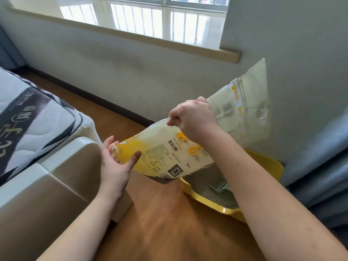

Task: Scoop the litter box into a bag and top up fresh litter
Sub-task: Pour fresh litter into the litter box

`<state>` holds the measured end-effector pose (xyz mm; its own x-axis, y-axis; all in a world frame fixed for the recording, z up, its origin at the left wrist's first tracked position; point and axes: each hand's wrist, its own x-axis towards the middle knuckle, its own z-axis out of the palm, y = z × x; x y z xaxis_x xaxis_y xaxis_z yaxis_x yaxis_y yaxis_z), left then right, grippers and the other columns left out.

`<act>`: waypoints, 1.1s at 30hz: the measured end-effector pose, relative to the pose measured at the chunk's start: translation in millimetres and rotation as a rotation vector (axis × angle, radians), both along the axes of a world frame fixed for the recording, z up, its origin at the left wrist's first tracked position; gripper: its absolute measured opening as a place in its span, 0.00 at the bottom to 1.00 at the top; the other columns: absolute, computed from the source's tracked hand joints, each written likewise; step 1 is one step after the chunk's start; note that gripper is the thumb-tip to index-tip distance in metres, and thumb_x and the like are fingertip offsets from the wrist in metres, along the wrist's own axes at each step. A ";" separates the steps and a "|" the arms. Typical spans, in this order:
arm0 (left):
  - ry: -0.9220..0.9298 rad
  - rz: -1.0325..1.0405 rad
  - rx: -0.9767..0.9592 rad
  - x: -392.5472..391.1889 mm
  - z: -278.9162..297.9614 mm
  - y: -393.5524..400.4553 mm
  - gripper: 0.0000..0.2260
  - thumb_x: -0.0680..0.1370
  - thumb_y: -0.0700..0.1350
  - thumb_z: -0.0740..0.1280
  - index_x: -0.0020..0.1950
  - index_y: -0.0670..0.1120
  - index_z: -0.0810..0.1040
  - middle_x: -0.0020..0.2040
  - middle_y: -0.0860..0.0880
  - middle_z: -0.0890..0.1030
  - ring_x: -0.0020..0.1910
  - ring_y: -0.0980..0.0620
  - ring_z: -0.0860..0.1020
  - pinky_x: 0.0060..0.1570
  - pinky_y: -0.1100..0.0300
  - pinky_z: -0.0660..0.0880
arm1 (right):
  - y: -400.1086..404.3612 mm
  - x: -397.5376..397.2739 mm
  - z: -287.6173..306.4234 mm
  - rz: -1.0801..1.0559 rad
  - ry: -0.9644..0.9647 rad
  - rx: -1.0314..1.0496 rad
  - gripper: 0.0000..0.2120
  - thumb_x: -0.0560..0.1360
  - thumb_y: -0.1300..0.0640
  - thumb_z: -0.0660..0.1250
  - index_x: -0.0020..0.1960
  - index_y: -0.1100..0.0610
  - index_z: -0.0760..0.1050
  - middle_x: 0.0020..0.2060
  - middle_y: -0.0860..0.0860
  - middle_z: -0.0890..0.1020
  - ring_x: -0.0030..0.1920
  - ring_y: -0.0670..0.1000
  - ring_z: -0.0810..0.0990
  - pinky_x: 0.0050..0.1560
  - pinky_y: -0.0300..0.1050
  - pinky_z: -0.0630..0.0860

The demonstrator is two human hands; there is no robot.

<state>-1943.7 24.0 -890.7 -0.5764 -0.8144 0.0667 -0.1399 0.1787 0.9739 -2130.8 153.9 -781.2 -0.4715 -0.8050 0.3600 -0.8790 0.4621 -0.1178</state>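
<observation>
A yellow-and-white litter bag (162, 149) hangs tilted above the wooden floor, its lower edge over the near-left corner of the yellow litter box (211, 203). My right hand (194, 117) pinches the bag's upper edge from above. My left hand (114, 164) is spread under the bag's yellow left end, fingers straight, thumb against it. Grey litter (203, 182) fills the box, and a pale green scoop (219, 186) lies in it. My right forearm hides much of the box.
A second pale litter bag (244, 108) leans upright against the wall behind the box. A bed with a patterned mattress (28, 117) and white-and-brown frame (62, 178) stands at left. A blue curtain (320, 166) hangs at right. A window sill (131, 34) runs along the wall.
</observation>
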 end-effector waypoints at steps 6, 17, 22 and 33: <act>0.058 -0.145 0.248 -1.4 -19.3 -9.3 0.18 0.76 0.47 0.70 0.64 0.42 0.75 0.54 0.48 0.83 0.53 0.55 0.81 0.46 0.70 0.76 | 4.5 -6.0 -1.1 -0.034 -0.067 -0.029 0.09 0.77 0.44 0.65 0.48 0.45 0.82 0.44 0.43 0.84 0.50 0.50 0.77 0.53 0.41 0.60; 0.189 -0.078 0.300 -20.1 4.4 -2.3 0.12 0.77 0.49 0.69 0.57 0.45 0.81 0.52 0.41 0.84 0.52 0.44 0.82 0.50 0.52 0.80 | 30.0 -13.5 10.1 -0.136 -0.355 -0.062 0.07 0.73 0.48 0.71 0.41 0.50 0.83 0.36 0.47 0.83 0.37 0.47 0.78 0.41 0.44 0.76; 0.192 -0.079 0.258 -20.1 24.4 2.6 0.07 0.78 0.49 0.69 0.50 0.46 0.81 0.47 0.41 0.84 0.43 0.48 0.81 0.44 0.49 0.80 | 43.6 -16.7 8.0 -0.131 -0.471 -0.100 0.06 0.73 0.50 0.73 0.40 0.51 0.83 0.33 0.45 0.81 0.31 0.48 0.75 0.27 0.34 0.70; 0.216 -0.129 0.211 -21.1 48.4 23.5 0.10 0.77 0.52 0.70 0.50 0.45 0.79 0.43 0.46 0.85 0.44 0.47 0.85 0.44 0.43 0.82 | 63.5 -27.7 9.2 -0.177 -0.563 -0.148 0.03 0.72 0.49 0.74 0.42 0.48 0.83 0.38 0.44 0.84 0.43 0.46 0.81 0.42 0.39 0.76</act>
